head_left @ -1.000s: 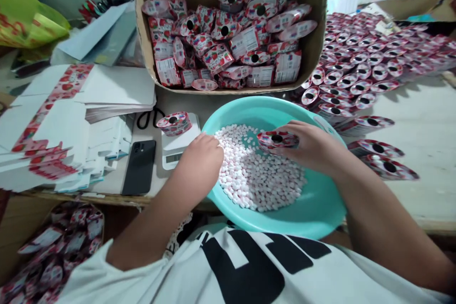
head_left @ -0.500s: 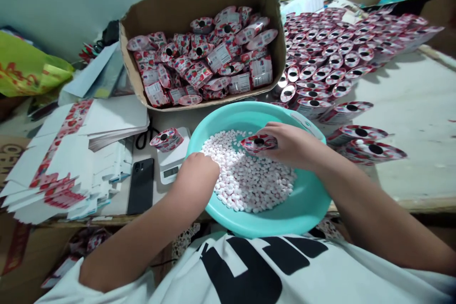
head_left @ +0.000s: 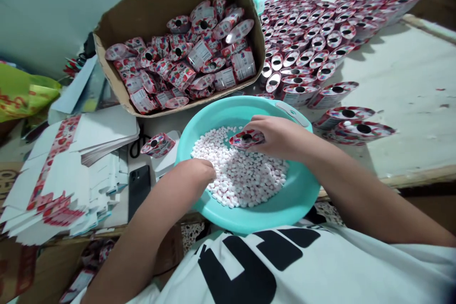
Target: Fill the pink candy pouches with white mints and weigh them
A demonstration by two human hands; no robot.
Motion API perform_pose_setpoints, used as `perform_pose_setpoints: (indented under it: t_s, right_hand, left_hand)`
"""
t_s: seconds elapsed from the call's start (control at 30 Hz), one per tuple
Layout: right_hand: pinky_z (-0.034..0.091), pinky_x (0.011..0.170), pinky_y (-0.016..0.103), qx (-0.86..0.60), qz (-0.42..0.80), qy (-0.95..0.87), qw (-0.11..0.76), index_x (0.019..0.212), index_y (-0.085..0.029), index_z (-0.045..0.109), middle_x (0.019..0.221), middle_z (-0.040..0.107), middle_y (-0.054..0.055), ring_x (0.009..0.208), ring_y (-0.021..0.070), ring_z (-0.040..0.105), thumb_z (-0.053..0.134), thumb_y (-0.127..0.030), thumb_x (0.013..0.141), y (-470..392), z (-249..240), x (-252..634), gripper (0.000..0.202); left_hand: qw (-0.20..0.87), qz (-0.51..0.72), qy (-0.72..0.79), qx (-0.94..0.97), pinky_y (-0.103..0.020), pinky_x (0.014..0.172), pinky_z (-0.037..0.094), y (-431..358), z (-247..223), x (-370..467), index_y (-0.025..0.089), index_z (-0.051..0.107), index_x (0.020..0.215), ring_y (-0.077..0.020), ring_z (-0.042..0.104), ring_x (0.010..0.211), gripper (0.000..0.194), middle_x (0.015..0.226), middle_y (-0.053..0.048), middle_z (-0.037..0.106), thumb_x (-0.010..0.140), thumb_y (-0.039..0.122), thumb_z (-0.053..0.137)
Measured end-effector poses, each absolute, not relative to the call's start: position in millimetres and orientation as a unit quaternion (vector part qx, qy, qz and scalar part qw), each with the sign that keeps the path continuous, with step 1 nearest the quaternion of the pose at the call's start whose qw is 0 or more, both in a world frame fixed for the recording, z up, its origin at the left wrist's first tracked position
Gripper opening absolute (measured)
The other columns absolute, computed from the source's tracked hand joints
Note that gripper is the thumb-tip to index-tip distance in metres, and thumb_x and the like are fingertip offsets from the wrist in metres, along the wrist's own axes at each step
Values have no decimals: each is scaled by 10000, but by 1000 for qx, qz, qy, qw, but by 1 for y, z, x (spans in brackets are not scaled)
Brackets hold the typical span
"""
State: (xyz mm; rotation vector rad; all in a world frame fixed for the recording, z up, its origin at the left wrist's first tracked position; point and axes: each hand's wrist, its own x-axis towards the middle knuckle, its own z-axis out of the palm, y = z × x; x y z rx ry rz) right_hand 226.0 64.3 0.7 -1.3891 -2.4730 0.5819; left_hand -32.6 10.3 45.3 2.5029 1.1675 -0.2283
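A turquoise plastic basin [head_left: 302, 190] holds a pile of small white candies [head_left: 245, 175]. Over its far middle, my right hand [head_left: 274, 137] grips a small red strawberry-print packet [head_left: 245, 138] by its right end, its dark round opening facing up. My left hand [head_left: 199, 171] is at the basin's left side, low over the candies. Its fingers are curled together, and what they hold is hidden from me. Just left of the basin, another printed packet [head_left: 157, 145] stands on a white digital scale [head_left: 166, 164], partly covered by my left forearm.
Behind the basin is a cardboard box [head_left: 121, 97] full of printed packets. Rows of upright packets [head_left: 313, 42] fill the back right, with several standing nearer. Flat printed cartons [head_left: 96, 128] lie stacked at left, beside a black phone [head_left: 138, 187].
The view has shifted, so most things sit further left in the picture. My left hand reaches slightly further into the basin. My right hand still holds the packet over the candies.
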Motion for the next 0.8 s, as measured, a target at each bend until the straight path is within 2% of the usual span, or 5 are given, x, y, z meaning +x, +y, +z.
perform_pose_setpoints:
  t_s: [0.1,0.2,0.37,0.6,0.8]
  right_hand:
    - [435,718,302,-472,205,-849,124,1152,-205,701,1120,684,59,899,219,655,741,-346,815,65,0,227,367]
    - [440,724,309,-474,212,-846,123,1170,-202,696,1133,680,65,928,234,658,745,-338,807,64,1,227,390]
    - [456,712,323,-475,224,-842,121,1163,-206,698,1127,681,72,918,246,668,714,-362,833,64,3,227,366]
    - [454,694,323,-478,232,-839,119,1143,-205,693,1123,686,79,897,240,670,695,-342,835,65,4,225,337]
    - [443,700,338,-490,242,-831,104,1129,-208,690,1122,679,68,909,242,670,671,-288,838,66,-2,225,302]
  left_hand:
    - [206,17,400,893,-253,771,540,16,57,-50,195,746,813,-169,699,827,249,918,-58,754,885,103,526]
    - [186,132,436,871,-279,827,561,24,74,-75,219,773,891,-183,717,886,190,958,-45,771,917,236,586]
    - [132,261,559,776,-301,745,582,43,75,-127,233,792,841,-197,703,817,151,896,-35,760,802,356,714]
    - [111,350,644,671,-293,742,561,65,29,-172,195,787,801,-197,680,811,219,864,-54,741,707,392,762]
    - [144,313,660,667,-311,775,548,69,18,-181,183,780,809,-205,681,830,224,872,-70,743,729,388,739]
